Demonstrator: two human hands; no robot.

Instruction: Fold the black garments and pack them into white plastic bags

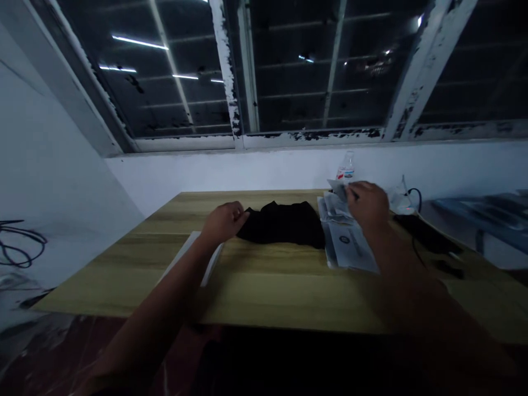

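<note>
A dark black cloth point(284, 224), perhaps a garment, lies spread on the wooden table in front of me. At its left end my left hand point(224, 221) is closed, thumb and fingers pinched at the fabric's edge. To the right of the cloth lies a pile of translucent plastic bags point(350, 246), the top one showing a round dark print. Above the pile, my right hand point(368, 204) pinches a raised grey plastic bag point(339, 190) by its corner. How far that bag reaches below the fingers is hard to make out in the dim light.
Under my left forearm sits a flat white stack point(211, 265). A clear bottle point(346, 166) stands behind the bags by the wall. Right of my right hand are a black object point(429, 234), cables and a white device point(400, 201). The wooden table point(264, 297) ends near my body.
</note>
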